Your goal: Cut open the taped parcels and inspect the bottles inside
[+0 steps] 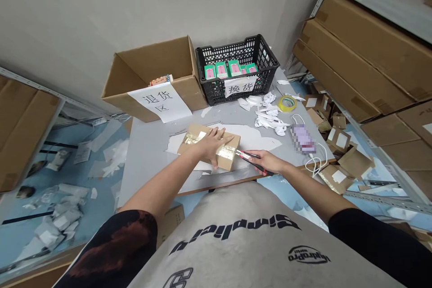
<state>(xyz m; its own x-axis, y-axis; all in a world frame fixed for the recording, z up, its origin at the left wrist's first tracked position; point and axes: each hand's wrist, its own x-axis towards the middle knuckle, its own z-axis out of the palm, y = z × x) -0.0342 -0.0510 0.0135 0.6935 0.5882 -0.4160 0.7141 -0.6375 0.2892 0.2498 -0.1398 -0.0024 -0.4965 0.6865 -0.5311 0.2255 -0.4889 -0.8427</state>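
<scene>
A small cardboard box [232,146], banded with shiny tape, lies near the table's front edge. My left hand [212,144] rests on top of it with spread fingers, the thumb toward the near side. In my right hand [265,160] is a black and red utility knife [248,156], its front end at the tape on the box's right end. Whether the blade has gone in cannot be made out. Under the box, a torn white sheet [259,137] covers part of the grey table [148,162].
Behind stand an open carton [124,108] with a paper sign and a black crate [211,92] holding several green-and-pink boxes. Crumpled paper [270,117], yellow tape [287,103] and a blurred purple device [303,138] with a white cable lie rightward. Shelves of cartons [371,54] flank the table.
</scene>
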